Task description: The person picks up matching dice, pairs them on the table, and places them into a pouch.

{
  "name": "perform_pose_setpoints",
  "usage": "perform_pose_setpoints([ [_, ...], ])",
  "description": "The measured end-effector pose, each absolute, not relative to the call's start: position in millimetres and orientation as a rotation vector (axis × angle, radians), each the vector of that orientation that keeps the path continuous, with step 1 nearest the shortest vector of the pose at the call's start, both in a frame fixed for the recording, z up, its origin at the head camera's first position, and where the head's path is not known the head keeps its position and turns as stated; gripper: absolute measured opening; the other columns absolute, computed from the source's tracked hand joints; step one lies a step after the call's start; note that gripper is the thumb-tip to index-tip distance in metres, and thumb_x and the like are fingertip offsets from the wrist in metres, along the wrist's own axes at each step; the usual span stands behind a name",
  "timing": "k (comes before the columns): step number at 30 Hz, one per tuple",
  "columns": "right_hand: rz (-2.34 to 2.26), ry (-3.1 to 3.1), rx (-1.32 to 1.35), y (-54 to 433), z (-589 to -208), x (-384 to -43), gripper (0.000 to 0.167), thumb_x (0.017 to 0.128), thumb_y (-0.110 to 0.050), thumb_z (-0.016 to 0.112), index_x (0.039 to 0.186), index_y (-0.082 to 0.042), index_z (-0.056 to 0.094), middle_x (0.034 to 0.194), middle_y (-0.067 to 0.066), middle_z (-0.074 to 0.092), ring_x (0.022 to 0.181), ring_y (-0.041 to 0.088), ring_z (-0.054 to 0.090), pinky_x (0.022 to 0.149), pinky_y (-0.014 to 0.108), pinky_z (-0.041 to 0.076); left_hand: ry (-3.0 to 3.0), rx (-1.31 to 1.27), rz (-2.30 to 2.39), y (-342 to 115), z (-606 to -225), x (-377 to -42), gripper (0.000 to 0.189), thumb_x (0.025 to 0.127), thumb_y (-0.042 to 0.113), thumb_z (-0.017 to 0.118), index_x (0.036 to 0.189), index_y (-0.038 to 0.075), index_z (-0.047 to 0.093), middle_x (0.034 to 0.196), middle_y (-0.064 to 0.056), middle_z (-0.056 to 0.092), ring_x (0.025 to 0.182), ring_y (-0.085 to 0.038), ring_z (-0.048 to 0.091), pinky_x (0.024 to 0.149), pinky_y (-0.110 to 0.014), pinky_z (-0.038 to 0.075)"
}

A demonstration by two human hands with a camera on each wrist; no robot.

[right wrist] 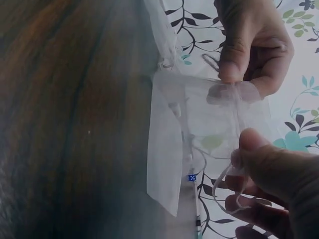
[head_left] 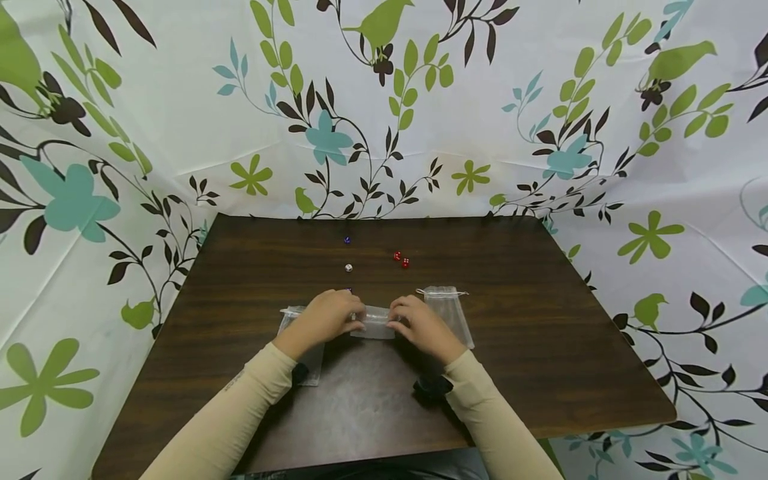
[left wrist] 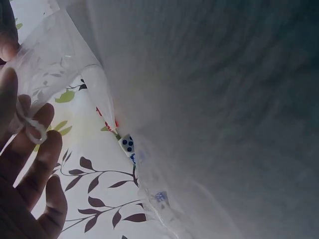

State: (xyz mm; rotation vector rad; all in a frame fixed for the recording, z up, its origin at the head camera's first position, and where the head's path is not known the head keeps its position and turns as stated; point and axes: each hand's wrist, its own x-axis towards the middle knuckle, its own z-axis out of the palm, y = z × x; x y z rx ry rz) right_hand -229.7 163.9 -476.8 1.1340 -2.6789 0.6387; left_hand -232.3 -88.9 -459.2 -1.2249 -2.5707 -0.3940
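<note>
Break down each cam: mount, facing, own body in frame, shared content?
Head: on the head, facing forward and down at table, dice and held bag; sleeves, left hand and right hand show.
Left wrist: on the left wrist, facing that hand's work, cloth beyond; left fingers at frame left, a right fingertip above.
Right wrist: on the right wrist, facing the held bag, table at frame left; right hand low, left hand above.
Shared: head and right wrist show both hands pinching the held bag.
</note>
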Motion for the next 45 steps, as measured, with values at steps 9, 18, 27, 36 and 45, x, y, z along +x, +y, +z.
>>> perform_pose_setpoints([
  [9, 0.568, -2.609, 1.194, 162, -474, -232, 0.008, 0.092, -0.018, 0.076, 0.090, -0.011, 0.074, 0.101, 0.002, 0.070, 0.097, 0.018, 0.063, 0.087, 0.034, 0.053, -2.541, -1.256, -0.457, -90, -461, -234, 0.016, 0.085, 0.024, 0.083, 0.077, 0.018, 0.069, 0.074, 0.010, 0.067, 0.070, -0.009, 0.059, 0.098, -0.041, 0.051],
  [18, 0.993, -2.702, 0.953, 181, -463, -278, 0.022, 0.097, -0.014, 0.070, 0.115, -0.002, 0.073, 0.114, 0.010, 0.072, 0.100, 0.025, 0.067, 0.086, 0.043, 0.055, -2.534, -1.270, -0.434, -90, -461, -235, 0.018, 0.084, 0.027, 0.082, 0.075, 0.022, 0.068, 0.073, 0.013, 0.065, 0.070, -0.009, 0.054, 0.078, -0.032, 0.053],
  [27, 0.805, -2.982, 0.483, 187, -471, -361, 0.035, 0.098, -0.010, 0.068, 0.131, 0.002, 0.063, 0.139, 0.022, 0.054, 0.119, 0.037, 0.059, 0.098, 0.048, 0.049, -2.545, -1.265, -0.395, -91, -458, -234, 0.016, 0.084, 0.030, 0.082, 0.076, 0.023, 0.070, 0.074, 0.014, 0.067, 0.071, -0.010, 0.055, 0.064, -0.027, 0.046],
  [36, 0.668, -3.050, 0.443, 183, -490, -379, 0.030, 0.098, -0.009, 0.068, 0.126, 0.000, 0.067, 0.133, 0.019, 0.062, 0.128, 0.037, 0.054, 0.109, 0.050, 0.041, -2.537, -1.300, -0.388, -92, -461, -233, 0.014, 0.085, 0.031, 0.081, 0.079, 0.023, 0.072, 0.077, 0.014, 0.069, 0.072, -0.009, 0.056, 0.063, -0.026, 0.046],
  [45, 0.606, -3.044, 0.516, 178, -495, -381, 0.034, 0.095, -0.002, 0.066, 0.129, 0.003, 0.066, 0.134, 0.023, 0.060, 0.130, 0.040, 0.052, 0.111, 0.050, 0.038, -2.533, -1.278, -0.366, -95, -459, -232, 0.015, 0.084, 0.033, 0.082, 0.078, 0.024, 0.071, 0.076, 0.014, 0.067, 0.073, -0.009, 0.056, 0.062, -0.027, 0.046],
])
